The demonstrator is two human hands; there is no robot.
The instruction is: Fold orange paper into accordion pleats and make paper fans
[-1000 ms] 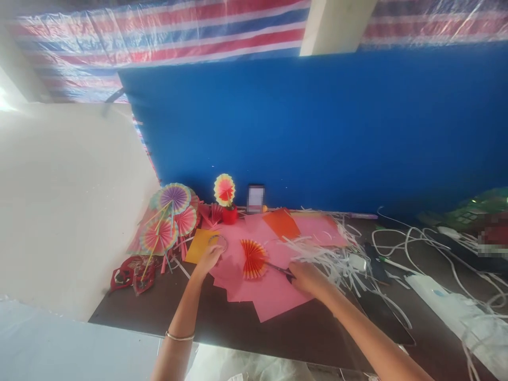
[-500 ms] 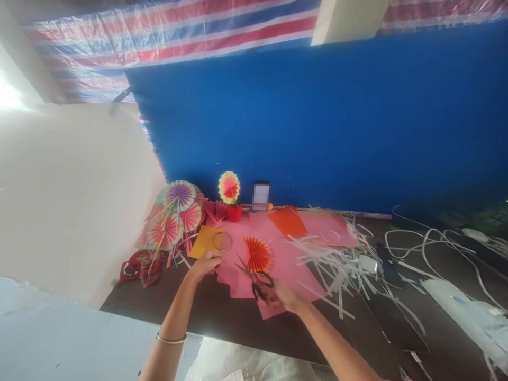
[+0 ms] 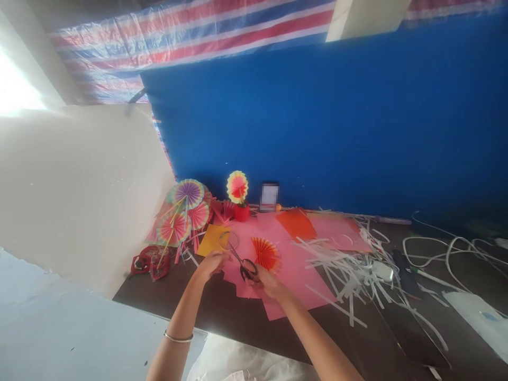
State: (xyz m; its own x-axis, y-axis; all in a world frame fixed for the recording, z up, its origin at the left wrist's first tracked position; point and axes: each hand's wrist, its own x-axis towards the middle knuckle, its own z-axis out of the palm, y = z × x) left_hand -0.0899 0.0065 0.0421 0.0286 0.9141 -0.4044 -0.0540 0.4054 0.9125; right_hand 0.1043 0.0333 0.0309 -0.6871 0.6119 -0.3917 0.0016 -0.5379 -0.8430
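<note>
My right hand (image 3: 266, 279) grips black-handled scissors (image 3: 243, 263), blades pointing up and left over the pink paper sheets (image 3: 296, 275). My left hand (image 3: 213, 261) rests its fingers on the left edge of the pink paper, just left of the scissor blades. A thin bracelet circles that wrist. A folded orange-red paper fan (image 3: 266, 253) lies on the pink paper right behind my right hand. A clear ring (image 3: 229, 239) lies by a yellow sheet (image 3: 211, 239).
Finished paper pinwheels (image 3: 183, 209) lean at the back left by a white wall. A small red pot with a paper flower (image 3: 238, 197) stands at the blue backboard. White paper strips (image 3: 345, 264) and white cables (image 3: 448, 251) cover the dark table on the right.
My right hand has carried the scissors from the right of the fan to the left, near my left hand. The left hand stayed on the paper's edge. The view drifted right.
</note>
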